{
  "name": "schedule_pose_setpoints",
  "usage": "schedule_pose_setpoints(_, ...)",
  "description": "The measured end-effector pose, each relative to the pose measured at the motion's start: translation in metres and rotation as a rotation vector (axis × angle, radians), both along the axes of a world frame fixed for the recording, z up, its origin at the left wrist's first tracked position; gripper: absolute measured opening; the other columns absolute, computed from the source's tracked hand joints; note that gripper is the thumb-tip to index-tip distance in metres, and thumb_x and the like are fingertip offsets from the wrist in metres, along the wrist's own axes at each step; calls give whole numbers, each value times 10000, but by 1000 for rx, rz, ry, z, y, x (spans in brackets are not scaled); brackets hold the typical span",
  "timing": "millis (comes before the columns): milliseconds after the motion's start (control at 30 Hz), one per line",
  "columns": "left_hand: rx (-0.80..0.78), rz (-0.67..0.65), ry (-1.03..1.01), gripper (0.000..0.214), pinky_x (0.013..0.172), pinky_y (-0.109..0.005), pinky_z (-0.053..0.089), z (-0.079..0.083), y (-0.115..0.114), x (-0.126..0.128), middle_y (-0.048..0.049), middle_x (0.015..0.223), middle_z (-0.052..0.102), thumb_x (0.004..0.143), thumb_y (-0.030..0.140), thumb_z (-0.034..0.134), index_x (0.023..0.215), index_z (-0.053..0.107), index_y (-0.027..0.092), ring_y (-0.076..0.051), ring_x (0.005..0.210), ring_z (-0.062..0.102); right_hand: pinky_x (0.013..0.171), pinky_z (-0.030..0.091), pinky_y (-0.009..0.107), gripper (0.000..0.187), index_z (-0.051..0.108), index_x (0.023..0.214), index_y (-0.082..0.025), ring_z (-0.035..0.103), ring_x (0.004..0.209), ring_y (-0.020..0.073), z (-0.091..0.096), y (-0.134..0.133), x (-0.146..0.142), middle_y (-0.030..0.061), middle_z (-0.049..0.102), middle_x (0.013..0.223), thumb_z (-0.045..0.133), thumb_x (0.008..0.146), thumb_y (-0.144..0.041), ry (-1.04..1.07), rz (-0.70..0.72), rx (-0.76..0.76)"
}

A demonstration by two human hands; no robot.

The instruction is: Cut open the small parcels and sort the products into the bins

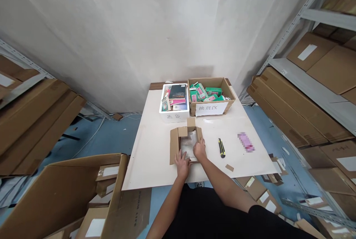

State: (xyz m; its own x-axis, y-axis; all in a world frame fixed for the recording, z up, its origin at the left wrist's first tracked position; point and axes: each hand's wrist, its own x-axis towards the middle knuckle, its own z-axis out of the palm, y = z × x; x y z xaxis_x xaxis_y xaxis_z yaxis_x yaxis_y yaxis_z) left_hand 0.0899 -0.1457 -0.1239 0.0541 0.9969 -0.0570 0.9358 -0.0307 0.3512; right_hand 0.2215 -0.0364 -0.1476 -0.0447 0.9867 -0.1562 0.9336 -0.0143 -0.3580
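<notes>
A small cardboard box (174,146) lies with its flaps up near the front of the white-topped table (150,157). Whitish, crinkled wrapping (188,145) shows inside it. My left hand (183,165) grips the box's near side at the left, fingers a little apart over the edge. At the right wall, my right hand (200,150) is closed on the box with bent fingers; its fingertips are partly hidden. A black and yellow utility knife (221,148) lies to the right of the box, touched by neither hand.
Behind stand a white foam box (174,116) of books and a labelled carton (191,110) of green-and-pink packets. A blurred pink item (246,142) and a cardboard scrap (229,167) lie at right. A large carton (69,179) stands left; loaded shelves (330,83) flank the right.
</notes>
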Motion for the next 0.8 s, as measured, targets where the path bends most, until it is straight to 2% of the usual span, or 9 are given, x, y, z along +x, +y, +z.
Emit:
schedule_pose_setpoints(100, 0, 2, 4, 108, 1235, -724, 205, 0, -1, 3, -87, 1515, 608, 896, 326, 717, 950, 795, 274, -417, 1568, 288, 1170, 387, 498, 321, 769, 1142, -178, 328, 1537, 365, 6, -5, 2, 157, 382, 1667, 544, 913, -189, 26, -118, 55)
schedule_pose_setpoints(200, -2, 5, -5, 114, 1231, -734, 200, -1, -1, 3, -95, 1512, 609, 905, 333, 706, 954, 790, 273, -415, 1568, 289, 1231, 308, 502, 256, 748, 1069, -194, 277, 1566, 329, 9, -10, 2, 116, 409, 1662, 537, 924, -189, 106, -9, 180)
schedule_pose_setpoints(300, -4, 8, -1, 140, 1236, -728, 195, 0, -1, 2, -96, 1511, 608, 925, 358, 686, 960, 791, 272, -411, 1569, 289, 1227, 327, 485, 226, 716, 1001, -188, 342, 1536, 294, 9, -13, 5, 142, 472, 1616, 504, 929, -163, 205, 61, 248)
schedule_pose_setpoints(400, -18, 5, 25, 155, 1237, -722, 199, 3, -1, 2, -94, 1506, 613, 933, 362, 677, 984, 796, 275, -412, 1563, 299, 1200, 369, 451, 174, 670, 933, -213, 402, 1504, 265, 9, -13, 10, 157, 499, 1592, 503, 921, -169, 302, 59, 256)
schedule_pose_setpoints(500, -61, -24, 65, 166, 1232, -732, 186, 10, 2, 5, -96, 1547, 578, 935, 348, 673, 1018, 796, 275, -414, 1578, 263, 1150, 412, 417, 111, 611, 878, -243, 418, 1500, 261, 8, -15, 15, 155, 488, 1602, 516, 925, -210, 428, 73, 200)
schedule_pose_setpoints(567, -120, -54, 99, 198, 1227, -748, 157, 16, 6, 10, -96, 1561, 567, 947, 344, 655, 1076, 791, 279, -409, 1589, 237, 1128, 419, 410, 70, 572, 849, -251, 436, 1488, 277, 4, -16, 15, 156, 539, 1554, 545, 909, -229, 539, 70, 155)
schedule_pose_setpoints(667, -230, -56, 136, 248, 1227, -752, 125, 22, 11, 16, -88, 1527, 602, 968, 354, 629, 1155, 781, 297, -394, 1585, 255, 1082, 436, 387, 81, 525, 805, -254, 533, 1389, 284, -6, -12, 10, 124, 709, 1251, 566, 874, -249, 692, 0, 53)
schedule_pose_setpoints(733, -274, -42, 147, 253, 1235, -735, 121, 24, 13, 18, -81, 1512, 615, 977, 376, 619, 1153, 787, 306, -386, 1577, 278, 991, 479, 356, 99, 505, 783, -253, 643, 1194, 267, -13, -5, 5, 67, 721, 1002, 542, 872, -274, 731, -56, -57)
schedule_pose_setpoints(800, -285, -41, 151, 251, 1241, -722, 116, 24, 13, 17, -77, 1499, 626, 984, 396, 612, 1131, 797, 311, -382, 1571, 293, 901, 503, 330, 96, 512, 785, -246, 676, 991, 236, -18, 3, -1, 34, 685, 899, 533, 867, -290, 700, -87, -139)
